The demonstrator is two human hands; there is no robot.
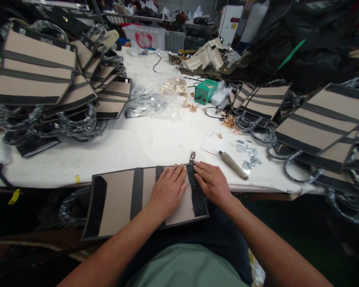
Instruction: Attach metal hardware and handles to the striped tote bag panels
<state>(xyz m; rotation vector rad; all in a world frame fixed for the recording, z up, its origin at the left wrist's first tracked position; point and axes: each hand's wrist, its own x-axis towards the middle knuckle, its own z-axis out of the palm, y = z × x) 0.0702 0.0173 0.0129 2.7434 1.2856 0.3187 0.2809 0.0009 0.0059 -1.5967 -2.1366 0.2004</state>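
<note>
A flat beige-lined bag panel (pixel 118 203) with dark strips lies across the table's front edge and my lap. My left hand (pixel 169 189) rests flat on its beige lining, fingers stretched out. Along the black strip (pixel 199 203) at the panel's right end, my right hand (pixel 212 181) lies with its fingers extended, the tips touching the strip's upper part. A small metal fitting (pixel 192 157) sticks up from the top of that strip, just beyond my right fingertips. Under the panel's left side shows a plastic-wrapped handle (pixel 74 207).
Right of my hands lie a tool with a wrapped grip (pixel 233 165) and small silver plates (pixel 249 157). Gold hardware (pixel 229 120) lies near a green box (pixel 206 91). Stacked bag panels stand left (pixel 36 85) and right (pixel 320 119). Clear plastic bags (pixel 152 103) lie farther back.
</note>
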